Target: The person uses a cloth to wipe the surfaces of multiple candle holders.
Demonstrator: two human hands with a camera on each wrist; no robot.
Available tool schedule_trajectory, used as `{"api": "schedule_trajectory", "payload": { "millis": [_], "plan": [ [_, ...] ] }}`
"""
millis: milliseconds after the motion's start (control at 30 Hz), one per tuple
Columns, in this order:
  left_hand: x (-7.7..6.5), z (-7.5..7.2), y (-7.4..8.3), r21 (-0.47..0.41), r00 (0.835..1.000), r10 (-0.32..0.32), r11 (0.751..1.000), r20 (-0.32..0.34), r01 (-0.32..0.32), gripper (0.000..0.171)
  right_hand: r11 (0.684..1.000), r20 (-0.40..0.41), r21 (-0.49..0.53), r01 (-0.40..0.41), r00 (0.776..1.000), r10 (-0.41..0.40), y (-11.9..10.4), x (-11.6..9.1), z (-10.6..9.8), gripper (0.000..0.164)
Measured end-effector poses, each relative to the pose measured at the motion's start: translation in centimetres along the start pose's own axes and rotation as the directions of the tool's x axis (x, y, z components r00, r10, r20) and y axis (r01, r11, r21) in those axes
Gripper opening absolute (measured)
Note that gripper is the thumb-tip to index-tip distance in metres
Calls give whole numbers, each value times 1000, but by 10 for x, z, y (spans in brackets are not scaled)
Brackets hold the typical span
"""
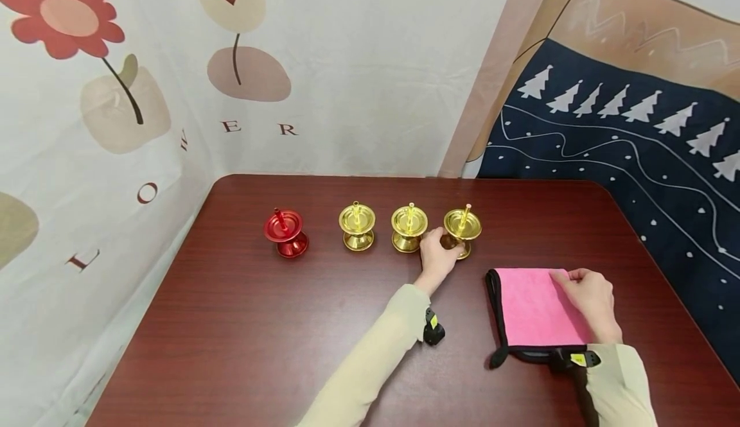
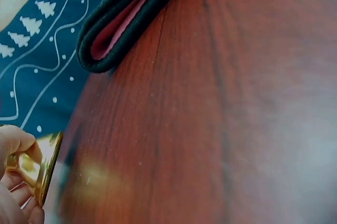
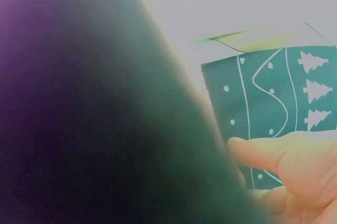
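My left hand (image 1: 439, 257) grips the stem of the rightmost gold candle holder (image 1: 463, 224). In the left wrist view, fingers and thumb curl round the gold candle holder (image 2: 46, 163), near its flared foot. Over at the right, my right hand (image 1: 592, 302) pinches the far right part of a folded pink cloth (image 1: 537, 311) with black edging. The right wrist view shows the thumb (image 3: 258, 150) against a large dark blur, and the fingertips behind are hidden.
Two more gold candle holders, one in the middle (image 1: 409, 221) and one further left (image 1: 357, 221), stand in a row with a red candle holder (image 1: 286, 231). All are on a brown wooden table (image 1: 260, 324). Printed curtains (image 1: 370, 93) hang behind it.
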State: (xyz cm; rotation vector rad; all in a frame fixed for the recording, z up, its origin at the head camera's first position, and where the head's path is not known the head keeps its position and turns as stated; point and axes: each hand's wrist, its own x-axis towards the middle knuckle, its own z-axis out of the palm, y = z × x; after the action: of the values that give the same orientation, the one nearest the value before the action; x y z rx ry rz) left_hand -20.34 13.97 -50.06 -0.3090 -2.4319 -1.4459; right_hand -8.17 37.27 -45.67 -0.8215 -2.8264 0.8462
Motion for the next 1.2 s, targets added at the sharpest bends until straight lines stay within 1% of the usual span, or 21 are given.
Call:
{"api": "schedule_trajectory", "payload": {
  "millis": [100,200,333,467,600,700,800,900,967,1033,1100,1133,1167,1200],
  "plan": [
    [-3,-7,-1,-2,999,39,999,28,-39,24,1000,29,-8,-4,1000,4,-1,3,-2,55],
    [-7,-15,-4,7,997,60,998,52,-60,25,1000,63,-7,-11,998,12,-1,4,-4,58],
    [-11,-25,-5,7,994,68,998,89,-69,26,1000,98,-1,-26,995,26,1,5,-5,56],
    [-15,-36,-5,6,987,84,996,136,-86,27,998,105,20,-53,993,51,2,5,-4,53],
    [-19,-47,-3,-18,978,107,994,178,-106,29,992,122,79,-97,989,87,2,5,-4,51],
    [-21,-55,-2,-38,975,123,992,183,-118,30,977,152,158,-142,981,118,1,5,-6,49],
    [-21,-63,0,-44,976,123,992,180,-117,32,947,182,264,-185,973,139,-1,4,-10,54],
    [-22,-71,1,-49,976,130,991,173,-123,33,915,202,346,-206,969,142,-5,2,-12,62],
    [-21,-77,2,-47,975,139,990,173,-133,33,889,213,405,-214,968,136,-8,-1,-15,63],
    [-22,-82,3,-47,974,147,989,174,-141,34,859,223,466,-211,968,117,-12,-3,-17,45],
    [-22,-87,3,-50,973,151,988,176,-144,34,809,242,547,-214,966,92,-16,-6,-19,21],
    [-23,-89,3,-49,973,153,988,175,-147,35,783,248,584,-212,966,76,-18,-7,-21,12],
    [-23,-92,4,-55,973,154,988,174,-146,35,759,253,617,-208,966,60,-20,-9,-22,14],
    [-24,-94,5,-61,973,155,987,172,-147,36,737,256,645,-203,966,42,-22,-10,-24,21]
  ]
}}
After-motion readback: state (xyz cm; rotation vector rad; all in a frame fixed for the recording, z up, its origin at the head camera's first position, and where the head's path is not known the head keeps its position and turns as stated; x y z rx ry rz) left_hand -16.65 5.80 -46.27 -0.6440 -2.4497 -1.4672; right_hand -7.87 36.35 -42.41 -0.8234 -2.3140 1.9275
